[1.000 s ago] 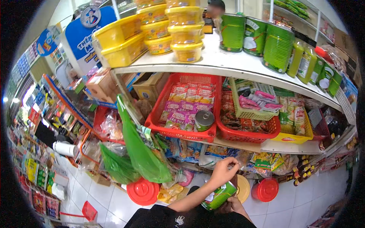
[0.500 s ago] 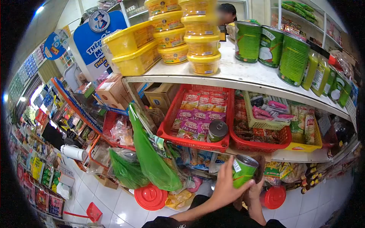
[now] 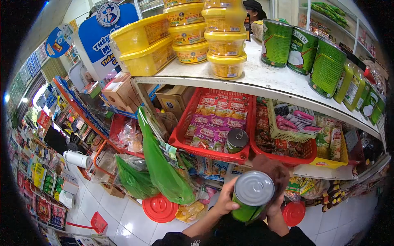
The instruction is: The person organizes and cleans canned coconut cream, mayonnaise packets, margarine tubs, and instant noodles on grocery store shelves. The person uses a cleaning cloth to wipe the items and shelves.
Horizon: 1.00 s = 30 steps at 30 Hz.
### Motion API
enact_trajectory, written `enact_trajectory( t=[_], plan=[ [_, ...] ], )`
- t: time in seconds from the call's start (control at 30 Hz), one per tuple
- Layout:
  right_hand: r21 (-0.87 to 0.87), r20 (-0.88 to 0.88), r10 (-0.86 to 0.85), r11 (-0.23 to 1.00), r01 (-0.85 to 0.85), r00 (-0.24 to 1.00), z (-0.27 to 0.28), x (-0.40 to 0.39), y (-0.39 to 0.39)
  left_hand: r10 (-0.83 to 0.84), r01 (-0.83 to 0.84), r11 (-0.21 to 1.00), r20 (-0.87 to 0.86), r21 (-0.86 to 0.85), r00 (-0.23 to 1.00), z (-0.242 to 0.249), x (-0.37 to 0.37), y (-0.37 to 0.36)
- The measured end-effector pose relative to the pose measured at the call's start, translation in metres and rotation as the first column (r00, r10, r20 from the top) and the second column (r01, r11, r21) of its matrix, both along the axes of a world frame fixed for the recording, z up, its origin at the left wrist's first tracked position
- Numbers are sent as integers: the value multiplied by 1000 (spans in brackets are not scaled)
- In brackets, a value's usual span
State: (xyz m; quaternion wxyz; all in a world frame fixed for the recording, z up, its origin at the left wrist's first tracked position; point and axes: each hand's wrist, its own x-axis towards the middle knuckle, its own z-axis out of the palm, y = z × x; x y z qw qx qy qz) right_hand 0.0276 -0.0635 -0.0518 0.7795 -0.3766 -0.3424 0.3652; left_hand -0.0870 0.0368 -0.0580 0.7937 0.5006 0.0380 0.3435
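A green can (image 3: 248,212) with a silver lid is held in front of my body, its lid tilted up toward me. The fingers of my left hand (image 3: 225,199) are wrapped around its left side. On the other side, a brown cloth (image 3: 280,173) is bunched against the can, with my right hand (image 3: 276,210) closed on it. Much of my right hand is hidden by the can and cloth. Beyond the hands, another can (image 3: 236,140) stands in a red basket (image 3: 210,152) beside red and purple seasoning packets (image 3: 209,131).
On the white shelf (image 3: 250,78) stand yellow margarine tubs (image 3: 226,65) and a row of green coconut cans (image 3: 303,51). Below are a second red basket (image 3: 283,158), a yellow bin (image 3: 333,162), hanging green bags (image 3: 164,172) and a red lid (image 3: 161,208). A person (image 3: 255,11) is behind the shelf.
The can has been turned so its lid faces me, and it sits lower and closer. The brown cloth now shows more, along the can's right side. The view has shifted slightly.
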Motion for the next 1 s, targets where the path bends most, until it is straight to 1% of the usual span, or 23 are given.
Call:
enact_trajectory(
  t=[0.03, 0.13, 0.17, 0.2, 0.23, 0.27, 0.3, 0.37, 0.4, 0.43, 0.5, 0.53, 0.57, 0.6, 0.67, 0.7, 0.8, 0.83, 0.87, 0.9, 0.93, 0.97, 1.0],
  plan=[
    [-20, -35, -7, 1000, 6, 999, -2, 0, -3, -15, 14, 1000, 33, 19, 999, 2, 4, -2],
    [-73, -140, -39, 997, 29, 989, -9, 2, -7, -6, 8, 974, -11, 225, 1000, 18, 9, 0],
    [-93, -177, -51, 995, 35, 983, -13, 2, -10, 75, -57, 981, -95, 183, 993, 24, 9, -3],
    [-115, -215, -66, 992, 42, 974, -19, 0, -14, 107, -88, 988, -156, 125, 982, 33, 8, -8],
    [-119, -48, -167, 980, 160, 985, -33, 3, -15, 135, -122, 990, -217, 69, 967, 45, 7, -11],
    [-119, -19, -240, 964, 236, 971, -39, 3, -17, 157, -158, 987, -279, 19, 947, 52, 6, -10],
    [-113, 8, -313, 944, 311, 950, -34, 0, -14, 138, -39, 964, -372, 263, 918, 56, 2, -4],
    [-94, 95, -426, 896, 434, 900, -26, -4, -9, 148, 32, 901, -376, 433, 915, 64, 4, -6],
    [-80, 140, -434, 891, 447, 890, -23, -4, -8, 155, 65, 858, -377, 510, 913, 69, 5, -8],
    [-63, 193, -427, 893, 445, 883, -21, -3, -9, 195, 52, 795, -335, 604, 922, 78, 8, -11],
    [-44, 276, -391, 907, 418, 878, -18, 1, -8, 296, -74, 693, -189, 717, 936, 79, 15, -11],
    [-45, 288, -363, 919, 391, 886, -17, 3, -8, 338, -142, 632, -106, 762, 935, 78, 18, -11],
    [-55, 282, -332, 931, 361, 900, -16, 5, -7, 294, -127, 706, -126, 697, 947, 68, 19, -11],
    [-70, 256, -301, 942, 328, 918, -15, 7, -6, 321, -136, 648, -106, 750, 941, 67, 18, -11],
    [-139, 84, -195, 969, 205, 977, -14, 13, -2, 369, -148, 519, -65, 842, 927, 67, 12, -10],
    [-177, -24, -133, 976, 127, 991, -16, 16, 0, 437, -124, 452, -98, 884, 894, 69, 9, -15],
    [-262, -298, 37, 957, -120, 954, -25, 23, 9, 457, -169, 500, -94, 850, 884, 63, 9, -20],
    [-277, -370, 78, 942, -190, 926, -28, 22, 12, 440, -191, 581, -109, 791, 891, 65, 12, -17],
    [-282, -439, 110, 926, -253, 892, -32, 21, 14, 435, -304, 641, -7, 705, 901, 56, 16, -13],
    [-283, -495, 133, 910, -304, 859, -35, 17, 14, 447, -344, 744, -45, 573, 893, 46, 18, -15],
    [-279, -556, 145, 895, -348, 818, -37, 13, 15, 467, -402, 801, -43, 445, 883, 42, 23, -19],
    [-263, -616, 150, 886, -381, 774, -40, 9, 16, 490, -458, 835, -33, 304, 871, 39, 27, -23],
    [-252, -654, 153, 879, -404, 741, -41, 5, 17, 533, -527, 831, 16, 177, 846, 39, 33, -26]
  ],
)
